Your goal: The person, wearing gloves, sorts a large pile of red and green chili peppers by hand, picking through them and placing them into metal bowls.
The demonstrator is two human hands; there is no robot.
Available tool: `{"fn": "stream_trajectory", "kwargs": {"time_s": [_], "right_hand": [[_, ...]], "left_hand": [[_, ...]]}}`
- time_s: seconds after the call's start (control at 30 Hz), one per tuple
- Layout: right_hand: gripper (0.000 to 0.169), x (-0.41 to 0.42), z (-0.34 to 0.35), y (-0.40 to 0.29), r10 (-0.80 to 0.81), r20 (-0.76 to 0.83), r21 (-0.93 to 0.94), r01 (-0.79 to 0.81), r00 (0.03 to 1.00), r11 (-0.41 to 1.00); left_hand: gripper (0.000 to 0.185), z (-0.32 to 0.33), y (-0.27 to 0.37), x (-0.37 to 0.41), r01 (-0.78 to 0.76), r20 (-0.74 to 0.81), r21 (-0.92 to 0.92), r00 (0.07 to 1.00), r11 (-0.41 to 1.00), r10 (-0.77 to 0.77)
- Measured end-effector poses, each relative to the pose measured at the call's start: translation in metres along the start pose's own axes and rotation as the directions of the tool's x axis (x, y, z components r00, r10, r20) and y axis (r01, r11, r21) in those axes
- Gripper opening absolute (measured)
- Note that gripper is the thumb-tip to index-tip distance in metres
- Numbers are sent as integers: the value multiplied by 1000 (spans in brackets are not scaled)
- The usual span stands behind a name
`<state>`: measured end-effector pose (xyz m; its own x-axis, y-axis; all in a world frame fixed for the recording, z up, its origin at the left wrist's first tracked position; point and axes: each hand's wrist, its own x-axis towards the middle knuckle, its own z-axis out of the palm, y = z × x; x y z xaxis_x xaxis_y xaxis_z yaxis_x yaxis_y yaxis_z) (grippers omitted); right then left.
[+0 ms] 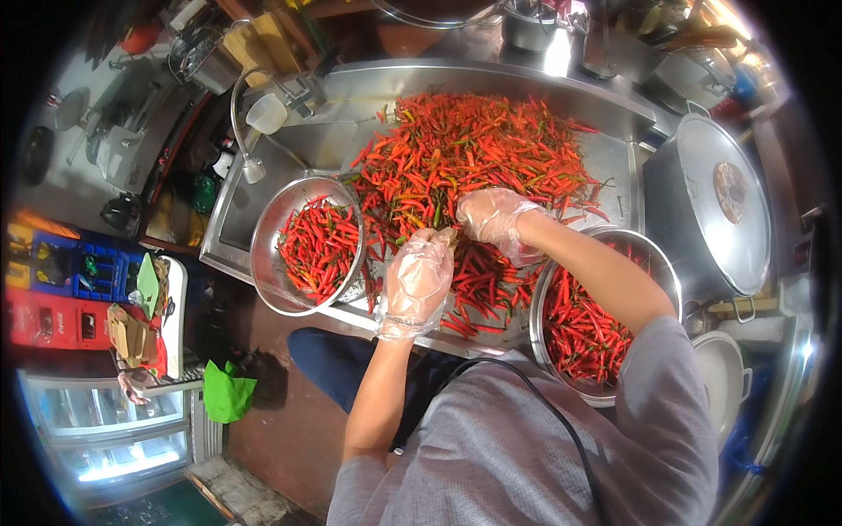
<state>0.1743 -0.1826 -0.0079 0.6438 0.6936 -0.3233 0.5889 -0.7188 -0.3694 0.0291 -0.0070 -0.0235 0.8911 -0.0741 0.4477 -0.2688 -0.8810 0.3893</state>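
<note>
A big heap of red chili peppers (473, 144), with some green and orange ones and stems among them, lies on the stainless steel sink counter (621, 191). My left hand (419, 279), in a clear plastic glove, has its fingers bent together at the heap's near edge. Just beside it, my right hand (496, 220), gloved the same way, reaches down over the chilies with its fingertips hidden. Whatever either hand pinches is too small to make out. To the left, a metal mesh strainer (263, 263) contains red chilies; below my right forearm, a round metal bowl (541, 329) holds more.
A sink basin (263, 158) with a curved faucet (235, 112) and a white plastic tub (267, 114) is at the left. A large lidded pot (723, 197) stands close on the right. A glass-door fridge (118, 427) and stacked crates (59, 322) are further left.
</note>
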Motion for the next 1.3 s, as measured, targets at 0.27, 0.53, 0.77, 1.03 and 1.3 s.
{"fn": "stream_trajectory", "kwargs": {"time_s": [0.27, 0.53, 0.77, 1.03, 1.3], "right_hand": [[22, -34, -47, 39, -198, 14, 194, 192, 980, 962], [28, -50, -33, 48, -235, -79, 357, 248, 969, 901], [33, -61, -44, 26, 190, -338, 54, -182, 922, 982], [19, -10, 8, 17, -61, -20, -138, 57, 998, 989], [22, -43, -31, 38, 156, -67, 61, -152, 985, 986]], "left_hand": [[23, -20, -37, -32, 273, -9, 33, 962, 961, -273], [29, -15, -22, -18, 267, 118, -150, 961, 952, -250], [29, -8, -29, -28, 254, 127, -136, 963, 958, -238], [37, 0, 5, -35, 150, 228, -100, 966, 984, -124], [32, -27, -26, -54, 391, 217, -142, 909, 909, -357]]}}
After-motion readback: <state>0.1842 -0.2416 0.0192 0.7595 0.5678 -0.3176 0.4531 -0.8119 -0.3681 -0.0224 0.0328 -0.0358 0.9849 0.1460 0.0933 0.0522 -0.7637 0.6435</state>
